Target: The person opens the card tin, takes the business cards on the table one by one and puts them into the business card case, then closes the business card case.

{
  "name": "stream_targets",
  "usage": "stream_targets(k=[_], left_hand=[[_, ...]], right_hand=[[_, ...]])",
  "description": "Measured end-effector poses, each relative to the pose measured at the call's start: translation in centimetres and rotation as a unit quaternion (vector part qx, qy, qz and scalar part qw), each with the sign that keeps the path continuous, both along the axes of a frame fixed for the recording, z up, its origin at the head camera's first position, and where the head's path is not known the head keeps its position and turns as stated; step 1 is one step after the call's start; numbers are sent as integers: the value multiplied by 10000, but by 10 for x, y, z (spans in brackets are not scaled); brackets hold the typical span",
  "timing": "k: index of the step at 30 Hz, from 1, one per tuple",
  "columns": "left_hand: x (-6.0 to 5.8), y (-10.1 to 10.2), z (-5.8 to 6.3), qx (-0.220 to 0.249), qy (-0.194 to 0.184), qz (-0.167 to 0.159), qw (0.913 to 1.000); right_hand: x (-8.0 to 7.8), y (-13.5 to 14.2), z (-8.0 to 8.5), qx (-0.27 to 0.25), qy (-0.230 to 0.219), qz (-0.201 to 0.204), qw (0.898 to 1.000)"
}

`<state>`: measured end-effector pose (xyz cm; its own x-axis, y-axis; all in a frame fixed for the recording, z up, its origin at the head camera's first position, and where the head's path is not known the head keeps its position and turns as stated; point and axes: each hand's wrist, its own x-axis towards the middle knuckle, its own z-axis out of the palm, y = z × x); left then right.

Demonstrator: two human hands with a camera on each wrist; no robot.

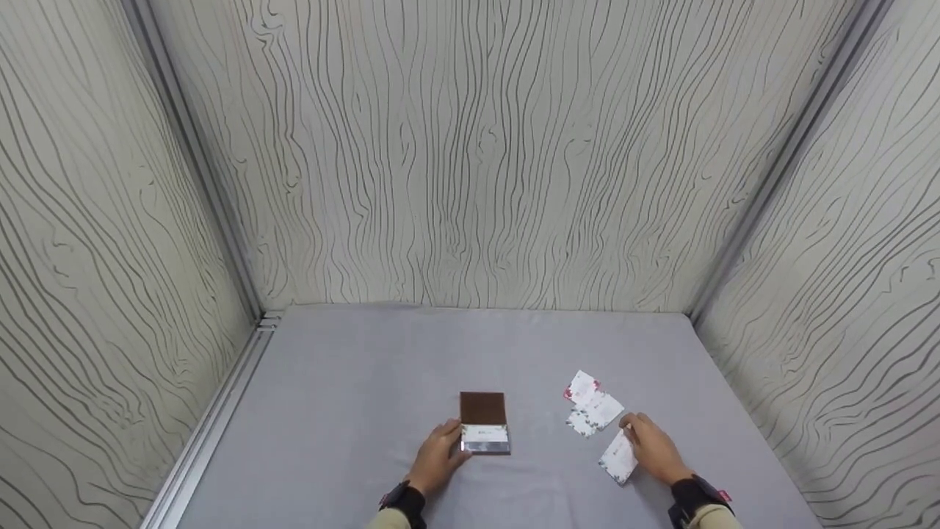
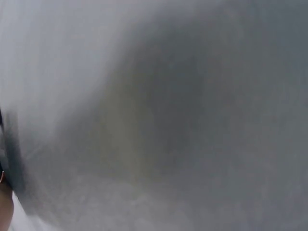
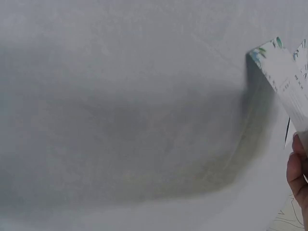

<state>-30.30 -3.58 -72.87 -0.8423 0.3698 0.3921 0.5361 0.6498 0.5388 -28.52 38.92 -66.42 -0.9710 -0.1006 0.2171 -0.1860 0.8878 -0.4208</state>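
Note:
An opened business card case lies on the cloth, its brown lid folded back and a white card showing in the lower half. At its left edge my left hand holds it, thumb by the lower corner and fingers along the side. My right hand pinches a white card with leafy printed corners by its upper end. In the right wrist view, that card slants up from the fingertips. The left wrist view shows mostly blurred cloth.
Several loose cards overlap right of the case, beyond the held card; one has red printed corners. Grey cloth covers the table. Wood-grain patterned panels enclose the back and sides, with a metal rail along the left edge.

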Motion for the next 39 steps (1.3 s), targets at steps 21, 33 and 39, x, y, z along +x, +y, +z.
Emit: stream_targets(k=[21, 33, 39], left_hand=[[0, -1, -1, -41, -114, 16, 9999], [-2, 0, -4, -14, -244, 68, 9997], [-2, 1, -3, -85, -197, 98, 9997]], right_hand=[[-4, -38, -5, -367, 787, 292, 9958], [-11, -68, -11, -641, 871, 438, 9932], [-15, -83, -14, -636, 1497, 758, 9838]])
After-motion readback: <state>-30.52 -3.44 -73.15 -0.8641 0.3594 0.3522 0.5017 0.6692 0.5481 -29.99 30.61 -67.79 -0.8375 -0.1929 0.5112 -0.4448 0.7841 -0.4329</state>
